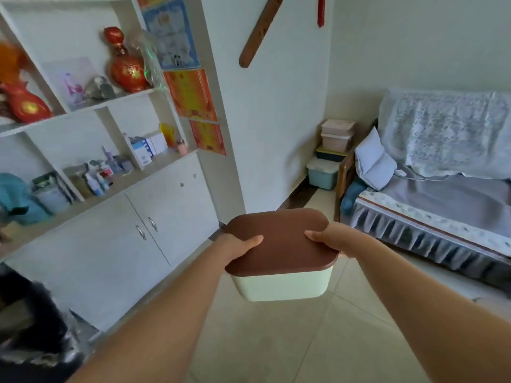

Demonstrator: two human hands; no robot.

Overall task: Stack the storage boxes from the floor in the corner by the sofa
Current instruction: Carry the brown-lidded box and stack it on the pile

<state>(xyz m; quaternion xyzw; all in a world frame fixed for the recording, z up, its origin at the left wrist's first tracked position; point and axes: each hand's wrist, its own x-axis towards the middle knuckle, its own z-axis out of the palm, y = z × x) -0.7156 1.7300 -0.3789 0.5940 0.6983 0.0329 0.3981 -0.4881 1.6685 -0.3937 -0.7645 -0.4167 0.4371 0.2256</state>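
I carry a pale green storage box with a brown lid in front of me, above the tiled floor. My left hand grips its left side with the thumb lying on the lid. My right hand grips its right side, thumb on the lid too. Far ahead, in the corner beside the sofa, stands a stack of boxes: a light blue box at the bottom, a dark box with a yellow rim on it, and two pink boxes on top.
A white shelf unit with cupboard doors runs along the left wall, holding red vases, bottles and small cartons. A dark furry object lies at the lower left. A white pillow leans on the sofa's armrest. Beige floor tiles stretch toward the corner.
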